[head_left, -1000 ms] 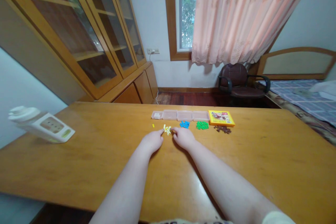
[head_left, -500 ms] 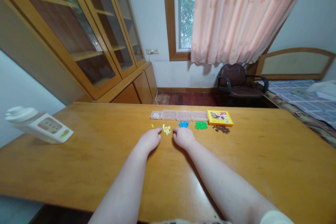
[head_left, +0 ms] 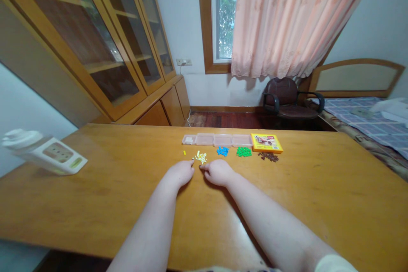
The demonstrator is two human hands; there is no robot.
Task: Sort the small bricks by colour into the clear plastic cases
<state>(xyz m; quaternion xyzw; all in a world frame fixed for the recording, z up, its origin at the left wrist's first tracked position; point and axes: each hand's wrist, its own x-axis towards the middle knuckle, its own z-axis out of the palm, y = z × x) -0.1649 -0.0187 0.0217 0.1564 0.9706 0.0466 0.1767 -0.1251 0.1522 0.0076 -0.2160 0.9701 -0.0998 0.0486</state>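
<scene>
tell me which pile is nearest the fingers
The pale yellow pile, leftmost of the four; the blue, green and brown piles lie farther right.

Table. Open room: between bottle and left hand; also right of yellow box. Obstacles: trays, box, far-edge row; blue pieces, green pieces, brown pieces, just nearer. Gap, left hand to right hand: narrow, pale pieces at far end.

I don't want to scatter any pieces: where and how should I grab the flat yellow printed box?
Probably grip the flat yellow printed box at its right end, coming from the right with the right hand. That end looks free, whereas small brown pieces lie along its near edge and clear plastic trays sit at its left. It lies flat, so lift that end first.
</scene>
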